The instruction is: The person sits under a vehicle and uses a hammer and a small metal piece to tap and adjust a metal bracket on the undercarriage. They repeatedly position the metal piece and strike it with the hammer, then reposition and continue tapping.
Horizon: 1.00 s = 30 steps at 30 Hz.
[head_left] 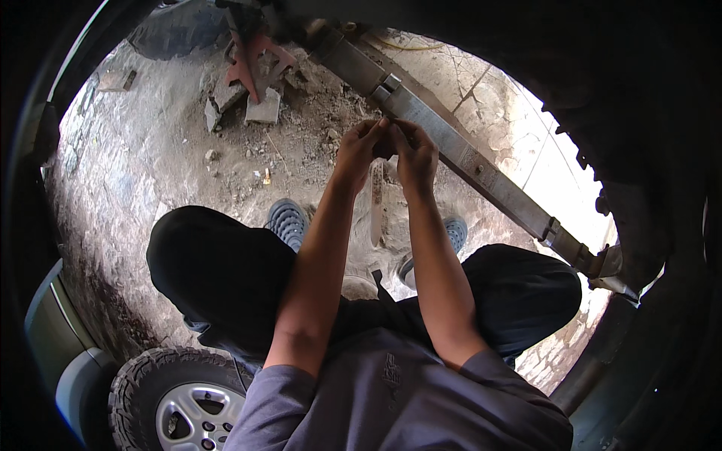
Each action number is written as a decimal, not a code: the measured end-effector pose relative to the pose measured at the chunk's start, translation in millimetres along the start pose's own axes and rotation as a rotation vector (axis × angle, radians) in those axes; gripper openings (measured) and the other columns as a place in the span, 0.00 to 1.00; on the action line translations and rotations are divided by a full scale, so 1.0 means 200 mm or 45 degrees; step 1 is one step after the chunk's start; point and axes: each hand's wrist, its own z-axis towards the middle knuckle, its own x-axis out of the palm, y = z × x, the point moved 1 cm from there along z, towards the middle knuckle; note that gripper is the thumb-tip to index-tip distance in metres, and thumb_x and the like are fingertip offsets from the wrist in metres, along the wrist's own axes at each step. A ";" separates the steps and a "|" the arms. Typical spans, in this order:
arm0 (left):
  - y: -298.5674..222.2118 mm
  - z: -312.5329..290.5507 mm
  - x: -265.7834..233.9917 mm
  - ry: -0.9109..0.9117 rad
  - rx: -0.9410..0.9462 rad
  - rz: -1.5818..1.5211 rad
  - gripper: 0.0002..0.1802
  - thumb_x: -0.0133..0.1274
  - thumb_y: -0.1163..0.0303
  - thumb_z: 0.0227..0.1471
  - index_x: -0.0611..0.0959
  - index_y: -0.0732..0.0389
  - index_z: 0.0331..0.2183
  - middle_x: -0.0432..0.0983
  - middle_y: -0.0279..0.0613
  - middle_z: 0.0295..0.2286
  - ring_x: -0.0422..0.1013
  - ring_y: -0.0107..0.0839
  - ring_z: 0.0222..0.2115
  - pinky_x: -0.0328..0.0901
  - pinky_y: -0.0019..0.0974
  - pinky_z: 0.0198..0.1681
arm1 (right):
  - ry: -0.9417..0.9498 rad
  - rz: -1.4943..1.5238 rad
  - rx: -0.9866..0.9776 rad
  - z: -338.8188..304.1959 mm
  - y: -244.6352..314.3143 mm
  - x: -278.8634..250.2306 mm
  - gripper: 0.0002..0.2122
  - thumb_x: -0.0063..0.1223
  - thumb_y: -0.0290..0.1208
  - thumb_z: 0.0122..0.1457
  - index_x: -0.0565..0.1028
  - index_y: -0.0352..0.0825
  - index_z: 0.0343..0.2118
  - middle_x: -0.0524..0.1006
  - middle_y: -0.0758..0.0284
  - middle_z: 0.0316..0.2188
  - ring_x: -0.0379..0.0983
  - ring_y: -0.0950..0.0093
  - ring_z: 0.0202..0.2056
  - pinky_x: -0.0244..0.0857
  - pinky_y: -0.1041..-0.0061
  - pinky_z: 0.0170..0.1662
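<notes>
My left hand [355, 154] and my right hand [417, 154] meet in front of me, fingertips pinched together. Whatever lies between the fingers is hidden or too small to name. Just beyond them, a long grey metal bar with clips, like a leaf spring [459, 143], slants from the upper middle down to the right. My hands overlap its near edge in the picture; whether they touch it I cannot tell. Below the hands, a narrow flat strip [377, 207] lies on the ground between my shoes.
A red metal stand [244, 68] is at the upper left, with broken concrete blocks [263, 107] by its foot. A wheel with a knobbly tyre [135, 391] lies at lower left beside a vehicle panel [60, 331]. Dark vehicle parts [579, 90] frame the right. Loose stones litter the dirt.
</notes>
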 end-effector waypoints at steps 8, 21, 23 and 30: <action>0.03 -0.05 -0.03 -0.329 -0.057 0.053 0.24 0.60 0.56 0.61 0.78 0.60 0.53 0.79 0.34 0.33 0.75 0.23 0.31 0.67 0.29 0.37 | -0.300 -0.321 -0.408 0.07 0.08 0.02 0.11 0.57 0.37 0.62 0.77 0.33 0.35 0.80 0.59 0.29 0.79 0.58 0.33 0.69 0.60 0.41; 0.08 -0.01 -0.01 -0.369 -0.099 -0.027 0.16 0.58 0.55 0.62 0.82 0.56 0.43 0.80 0.31 0.31 0.76 0.22 0.30 0.69 0.28 0.35 | 0.222 -0.738 -0.585 0.20 0.25 0.11 0.08 0.66 0.30 0.55 0.84 0.43 0.39 0.85 0.66 0.34 0.83 0.66 0.36 0.74 0.68 0.40; 0.10 0.00 -0.02 -0.359 -0.120 -0.022 0.15 0.57 0.55 0.63 0.82 0.55 0.43 0.80 0.31 0.30 0.76 0.22 0.30 0.69 0.29 0.35 | 0.209 -0.790 -0.586 0.21 0.24 0.13 0.07 0.67 0.29 0.54 0.83 0.42 0.36 0.84 0.66 0.33 0.82 0.65 0.36 0.74 0.66 0.40; 0.15 0.00 -0.01 -0.376 -0.095 -0.073 0.14 0.52 0.59 0.65 0.81 0.57 0.46 0.80 0.32 0.32 0.77 0.23 0.32 0.70 0.30 0.37 | 0.132 -0.955 -0.818 0.23 0.16 0.21 0.07 0.67 0.25 0.50 0.79 0.41 0.30 0.76 0.66 0.31 0.78 0.62 0.34 0.73 0.61 0.37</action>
